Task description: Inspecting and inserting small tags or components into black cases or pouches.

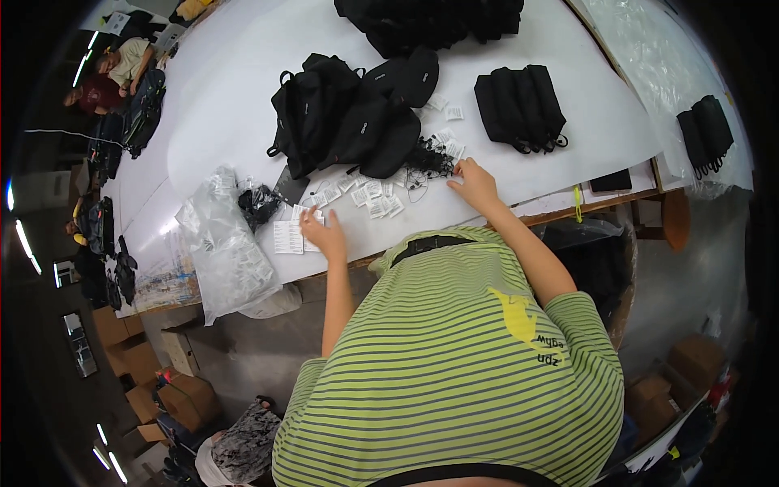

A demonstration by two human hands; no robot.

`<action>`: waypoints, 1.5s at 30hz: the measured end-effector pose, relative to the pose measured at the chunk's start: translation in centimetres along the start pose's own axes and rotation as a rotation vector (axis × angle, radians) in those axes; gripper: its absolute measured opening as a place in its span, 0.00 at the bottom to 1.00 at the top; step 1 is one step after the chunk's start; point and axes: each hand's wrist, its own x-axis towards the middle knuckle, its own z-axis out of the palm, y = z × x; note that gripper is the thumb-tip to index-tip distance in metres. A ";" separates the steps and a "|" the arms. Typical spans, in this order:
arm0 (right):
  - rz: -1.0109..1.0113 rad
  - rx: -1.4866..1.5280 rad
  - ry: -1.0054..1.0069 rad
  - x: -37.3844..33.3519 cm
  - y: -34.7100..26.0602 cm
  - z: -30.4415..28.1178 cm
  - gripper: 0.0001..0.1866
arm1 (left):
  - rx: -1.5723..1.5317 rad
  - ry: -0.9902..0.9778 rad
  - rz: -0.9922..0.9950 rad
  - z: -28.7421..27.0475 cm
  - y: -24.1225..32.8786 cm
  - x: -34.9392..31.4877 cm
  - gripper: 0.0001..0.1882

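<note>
My left hand [325, 234] rests at the near edge of the white table, its fingers apart over a stack of white printed labels [288, 237]. My right hand [477, 187] is beside a tangled heap of thin black cords [432, 159]; its fingers are bent toward the heap, and whether something small is between the fingertips is hard to see. Several small white tags [374, 191] lie scattered between my hands. Just beyond them is a loose pile of black bags [341, 114], overlapping one another.
A clear plastic bag of white tags [227, 243] lies left, beside a small black bundle [259, 205]. Folded black bags [520, 108] lie to the right, with a larger black pile [430, 23] at the far side. Other people [128, 65] are at the far left.
</note>
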 end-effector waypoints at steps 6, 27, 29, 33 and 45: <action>0.094 0.037 0.005 -0.3 -0.6 -0.4 0.12 | 0.262 -0.064 -0.128 -2.2 -7.2 0.1 0.37; 0.369 -0.306 0.149 -3.5 7.8 -10.2 0.13 | -0.080 0.091 0.023 -7.5 -1.6 2.2 0.07; 0.148 -0.123 0.210 -3.2 6.6 -8.9 0.13 | -0.192 -0.094 0.012 -8.5 1.2 1.5 0.07; 0.021 -0.075 0.005 -0.4 2.5 -5.3 0.09 | -0.680 -0.743 -0.181 -11.1 6.5 -0.3 0.08; -0.144 -0.162 -0.109 1.2 1.6 -2.8 0.08 | -0.697 -1.010 0.030 -10.5 10.9 -3.9 0.12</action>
